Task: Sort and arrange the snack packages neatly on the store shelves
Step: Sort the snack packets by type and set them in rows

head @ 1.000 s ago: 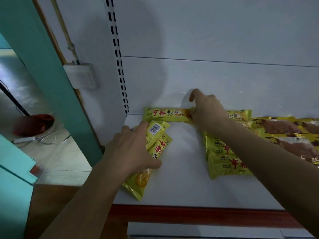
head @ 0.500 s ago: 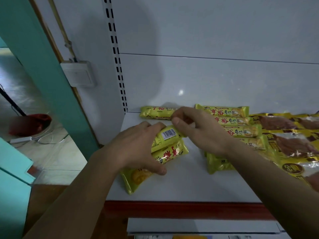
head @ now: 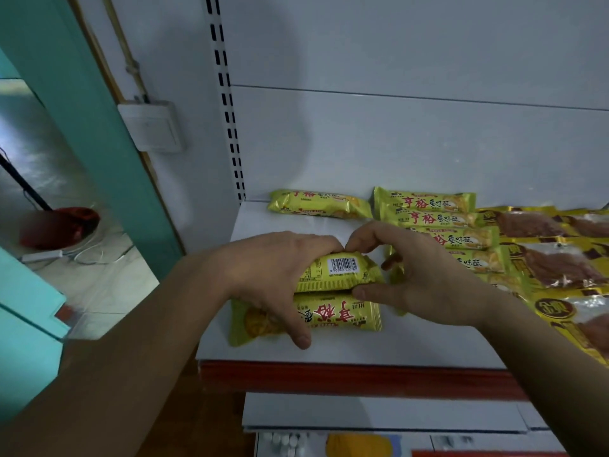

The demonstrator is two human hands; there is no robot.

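Both hands have drawn together at frame centre: left hand (head: 273,275) and right hand (head: 418,278) curl their fingers round a yellow barcode packet (head: 339,273), stacked above another packet (head: 339,315) on the white shelf (head: 412,344).

White wall (head: 395,44), teal door frame (head: 82,94), wall switch box (head: 151,125), grey floor (head: 108,278).

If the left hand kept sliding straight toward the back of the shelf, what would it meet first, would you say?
Probably the lone yellow packet lying against the back panel; the left hand points roughly that way, though depth is unclear.
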